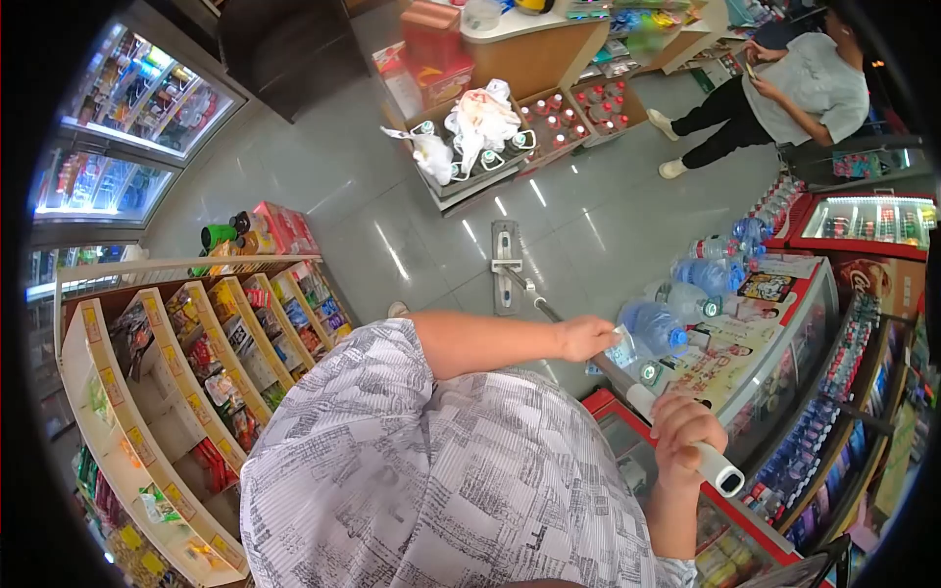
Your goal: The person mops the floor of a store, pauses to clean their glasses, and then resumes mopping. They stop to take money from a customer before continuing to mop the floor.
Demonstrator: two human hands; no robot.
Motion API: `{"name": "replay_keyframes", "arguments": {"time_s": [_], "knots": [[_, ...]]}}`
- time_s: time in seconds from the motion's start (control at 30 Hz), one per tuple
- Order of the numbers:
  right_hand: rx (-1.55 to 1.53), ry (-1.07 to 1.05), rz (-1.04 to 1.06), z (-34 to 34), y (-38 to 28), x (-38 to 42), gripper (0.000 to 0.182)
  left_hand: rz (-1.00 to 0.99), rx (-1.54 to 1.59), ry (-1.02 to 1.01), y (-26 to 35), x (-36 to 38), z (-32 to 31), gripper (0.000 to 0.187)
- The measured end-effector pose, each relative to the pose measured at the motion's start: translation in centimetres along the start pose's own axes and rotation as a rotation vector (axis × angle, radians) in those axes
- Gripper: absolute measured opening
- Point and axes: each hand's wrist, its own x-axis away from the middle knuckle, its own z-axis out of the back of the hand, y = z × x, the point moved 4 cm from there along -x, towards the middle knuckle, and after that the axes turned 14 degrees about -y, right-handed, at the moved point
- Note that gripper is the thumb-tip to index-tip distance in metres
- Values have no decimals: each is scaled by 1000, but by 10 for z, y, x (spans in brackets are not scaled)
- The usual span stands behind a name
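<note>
A flat mop runs diagonally across the head view, its long grey-and-white pole (559, 316) rising from the floor toward me. The flat rectangular mop head (506, 279) lies on the grey tiles ahead of me. My left hand (588, 338) is closed around the pole partway down. Higher up, my right hand (686, 436) wraps round the white grip, whose end (727, 478) sticks out past my fingers. Large blue water bottles (652, 328) stand just beyond my left hand, beside a chest freezer (755, 343).
Snack shelves (157, 412) stand on my left, with glass-door fridges (127, 108) behind. Ahead are cartons of red-capped bottles (554, 122) and white bags (482, 122) by a counter (529, 49). A person (799, 93) stands at upper right holding a phone. Drink shelves (823, 441) line the right.
</note>
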Motion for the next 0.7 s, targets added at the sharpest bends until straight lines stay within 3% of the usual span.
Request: {"name": "replay_keyframes", "arguments": {"time_s": [0.27,0.4,0.53,0.63,0.7], "knots": [[-117,275,-118,-69,3,37,53,134,-69,-197,-32,80,-2,44],[-33,441,-184,-106,24,67,50,195,9,-311,-58,121,9,46],[-67,341,-288,-129,13,84,38,182,15,-390,-66,143,6,46],[143,192,-373,-117,-58,80,39,224,42,-386,-65,151,10,43],[287,16,-592,-110,-111,72,27,226,46,-390,-83,144,1,45]]}}
